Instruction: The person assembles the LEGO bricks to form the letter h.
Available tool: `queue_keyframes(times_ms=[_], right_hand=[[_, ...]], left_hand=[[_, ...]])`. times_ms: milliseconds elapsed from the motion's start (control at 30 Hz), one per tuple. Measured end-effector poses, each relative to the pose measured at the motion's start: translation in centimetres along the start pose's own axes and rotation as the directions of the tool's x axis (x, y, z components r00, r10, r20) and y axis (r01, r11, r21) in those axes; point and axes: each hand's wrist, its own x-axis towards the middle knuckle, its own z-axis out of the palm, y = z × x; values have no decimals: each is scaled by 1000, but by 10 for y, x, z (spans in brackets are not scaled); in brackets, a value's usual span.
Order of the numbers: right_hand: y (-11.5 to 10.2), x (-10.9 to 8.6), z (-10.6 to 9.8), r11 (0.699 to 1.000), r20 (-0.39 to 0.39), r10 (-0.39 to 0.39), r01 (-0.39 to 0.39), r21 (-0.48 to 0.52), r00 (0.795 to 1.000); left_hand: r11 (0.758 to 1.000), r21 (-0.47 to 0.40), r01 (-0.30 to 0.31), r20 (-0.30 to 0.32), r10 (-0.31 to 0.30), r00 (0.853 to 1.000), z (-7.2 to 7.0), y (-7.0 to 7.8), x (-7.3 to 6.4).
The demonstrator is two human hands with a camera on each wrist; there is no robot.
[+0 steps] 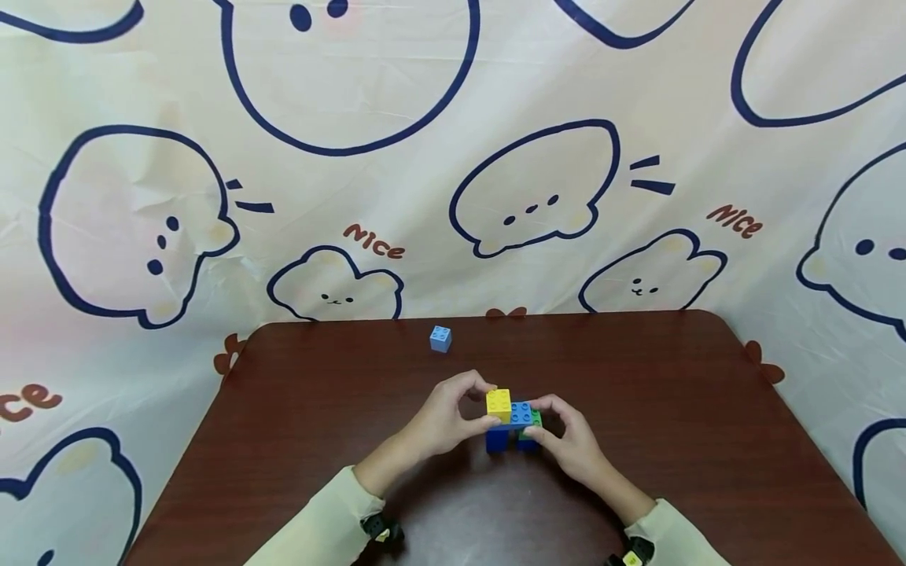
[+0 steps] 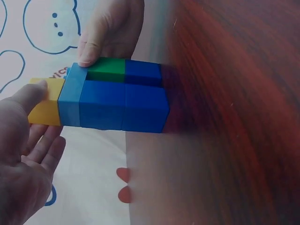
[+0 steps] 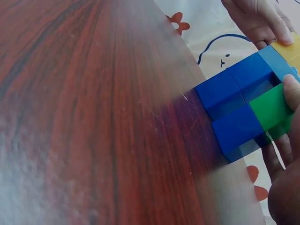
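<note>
A small toy-brick structure stands on the table in front of me. Two columns carry a lighter blue flat brick [image 1: 521,414] across their tops: one of dark blue bricks [image 2: 103,105], the other with a green brick [image 3: 272,107] over a dark blue brick [image 3: 237,131]. On the bridge's left end sits a yellow brick [image 1: 499,405], pinched between thumb and fingers of my left hand [image 1: 447,417]. My right hand [image 1: 575,442] grips the structure's right side, its thumb at the seam of the flat brick and the green brick.
A loose light blue brick [image 1: 440,339] lies near the far edge of the brown wooden table [image 1: 318,393]. Behind and beside the table hangs a pale cloth [image 1: 396,196] with cartoon drawings.
</note>
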Motion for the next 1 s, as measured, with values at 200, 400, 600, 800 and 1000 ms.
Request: queue_keyframes(times_ms=[200, 400, 600, 800, 1000], right_hand=[[-1, 0, -1, 1000, -12, -14, 14, -9, 1000], [0, 0, -1, 1000, -5, -3, 3, -2, 1000], [1, 0, 1, 1000, 3, 13, -13, -11, 1000], [1, 1, 1, 1000, 7, 7, -7, 4, 1000], [1, 1, -1, 1000, 8, -4, 4, 7, 1000]], left_hand=[[1000, -11, 2, -15, -2, 1000, 3, -2, -1], [1000, -20, 7, -12, -7, 1000, 4, -4, -2], [998, -44, 45, -36, -47, 998, 8, -8, -5], [997, -65, 30, -77, -35, 996, 13, -12, -6], [994, -101, 42, -107, -53, 993, 19, -15, -8]])
